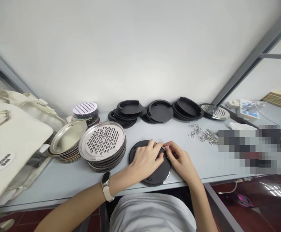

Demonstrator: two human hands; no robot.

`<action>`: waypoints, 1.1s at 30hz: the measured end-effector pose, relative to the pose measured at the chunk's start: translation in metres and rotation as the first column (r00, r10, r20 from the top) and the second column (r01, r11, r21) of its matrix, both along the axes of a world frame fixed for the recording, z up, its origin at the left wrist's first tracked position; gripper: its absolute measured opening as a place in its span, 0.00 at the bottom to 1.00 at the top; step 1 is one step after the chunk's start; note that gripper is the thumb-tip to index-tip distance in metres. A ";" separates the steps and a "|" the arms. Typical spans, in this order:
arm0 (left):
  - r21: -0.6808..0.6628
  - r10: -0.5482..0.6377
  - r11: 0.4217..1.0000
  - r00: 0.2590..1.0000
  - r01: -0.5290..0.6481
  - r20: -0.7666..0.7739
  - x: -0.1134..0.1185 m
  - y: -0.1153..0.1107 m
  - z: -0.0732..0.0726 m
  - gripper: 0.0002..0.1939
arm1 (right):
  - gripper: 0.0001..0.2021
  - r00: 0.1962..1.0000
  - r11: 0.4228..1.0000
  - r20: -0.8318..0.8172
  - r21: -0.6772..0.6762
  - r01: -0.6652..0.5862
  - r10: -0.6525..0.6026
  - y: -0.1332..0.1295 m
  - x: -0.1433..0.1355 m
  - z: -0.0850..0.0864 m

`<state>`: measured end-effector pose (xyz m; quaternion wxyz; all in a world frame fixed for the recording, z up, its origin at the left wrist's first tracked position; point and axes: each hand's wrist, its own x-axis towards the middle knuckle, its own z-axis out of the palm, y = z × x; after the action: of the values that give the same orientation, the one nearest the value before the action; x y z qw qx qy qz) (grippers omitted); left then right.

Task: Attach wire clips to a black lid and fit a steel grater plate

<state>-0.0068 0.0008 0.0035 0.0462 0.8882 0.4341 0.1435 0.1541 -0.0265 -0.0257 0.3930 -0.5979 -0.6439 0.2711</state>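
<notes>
A round black plastic grater base [160,172] lies flat on the table in front of me, with a shiny metal rim showing at its lower right. Across its top rests my left hand [144,161], fingers bent over the far right part and pressing on it. At that same edge, the fingertips of my right hand [180,160] pinch a small shiny metal wire clip [164,148]. Fingers partly hide the clip, so how it sits in the base cannot be made out. To the right lie loose metal wire clips [209,136] in a small heap.
Stacked metal grater discs [103,143] and plain round metal plates [67,138] stand left. Black bases [160,111] line the wall, ending at an assembled grater [217,111]. A cream bag [16,138] covers the left end. A white box [248,109] sits at right.
</notes>
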 end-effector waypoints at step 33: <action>-0.063 -0.056 0.996 0.992 0.064 0.115 -0.001 0.002 -0.003 0.07 | 0.11 0.980 0.998 -0.191 0.000 0.056 -0.055 -0.001 0.005 -0.009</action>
<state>-0.0082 0.0030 0.0001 0.1044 0.8892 0.4084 0.1779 0.1588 -0.0274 -0.0349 0.4617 -0.5858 -0.5872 0.3144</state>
